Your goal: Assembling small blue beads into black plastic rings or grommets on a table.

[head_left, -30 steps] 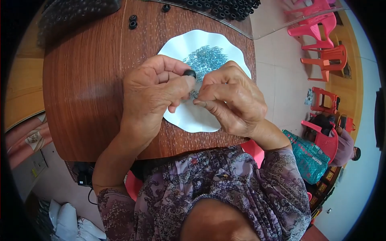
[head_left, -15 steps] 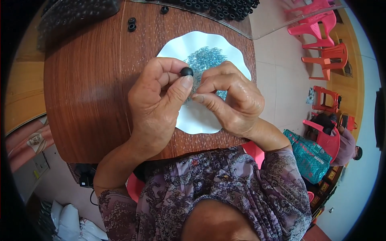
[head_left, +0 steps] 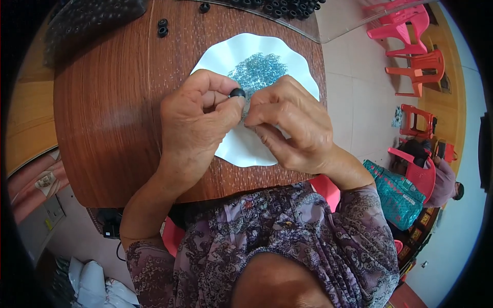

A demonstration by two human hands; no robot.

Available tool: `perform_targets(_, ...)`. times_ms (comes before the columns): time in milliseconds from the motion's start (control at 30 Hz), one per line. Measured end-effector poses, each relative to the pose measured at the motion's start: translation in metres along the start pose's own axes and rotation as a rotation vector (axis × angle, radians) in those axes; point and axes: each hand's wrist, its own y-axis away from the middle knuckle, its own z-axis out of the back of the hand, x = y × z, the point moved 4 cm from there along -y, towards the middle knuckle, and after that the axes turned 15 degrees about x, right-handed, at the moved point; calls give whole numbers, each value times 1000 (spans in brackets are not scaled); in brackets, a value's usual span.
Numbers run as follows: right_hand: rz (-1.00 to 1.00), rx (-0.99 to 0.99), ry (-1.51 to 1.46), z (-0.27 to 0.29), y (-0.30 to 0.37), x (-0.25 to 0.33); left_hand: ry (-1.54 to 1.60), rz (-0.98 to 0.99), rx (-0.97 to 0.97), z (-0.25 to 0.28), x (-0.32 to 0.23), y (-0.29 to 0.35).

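Black rounded piece (head_left: 237, 93) sat between the thumb and forefinger of the left hand (head_left: 194, 117), above the scalloped white plate (head_left: 249, 152) and just below the heap in it as the view showed them. That hand was closed in a pinch on the piece, its other fingers curled in behind. The right hand (head_left: 300, 120) was just beside it, over the plate's right part, its thumb and bent fingers drawn close together; I could not tell whether they had hold of anything, since what lay in the narrow gap between the two hands was too blurred to make out.

On the plate, a heap of small clear, bluish glinting pieces (head_left: 258, 69) spread above the hands. The plate rested on the brown wood-grain surface (head_left: 105, 120), near its right edge. Two small black pieces (head_left: 163, 32) stood close together up and to the left of the plate, with a single black piece (head_left: 204, 7) farther up. At the top, a clear-walled tray (head_left: 320, 38) held many black pieces (head_left: 280, 10). A see-through bag (head_left: 95, 25) full of dark pieces lay at the upper left corner.
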Motion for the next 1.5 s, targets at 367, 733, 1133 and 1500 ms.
perform_targets(367,286,109,236,-5,5,19,-59,30,36,-3,-2,1)
perform_targets(733,-288,-141,-286,6,11,-17,-357,-253,64,0,1,-1)
perform_targets(1133,-364,-109,-567,10,2,-15,356,-104,165,6,4,-10)
perform_targets(1500,-419,-72,-611,14,-6,-14,273,-184,150,4,2,-5)
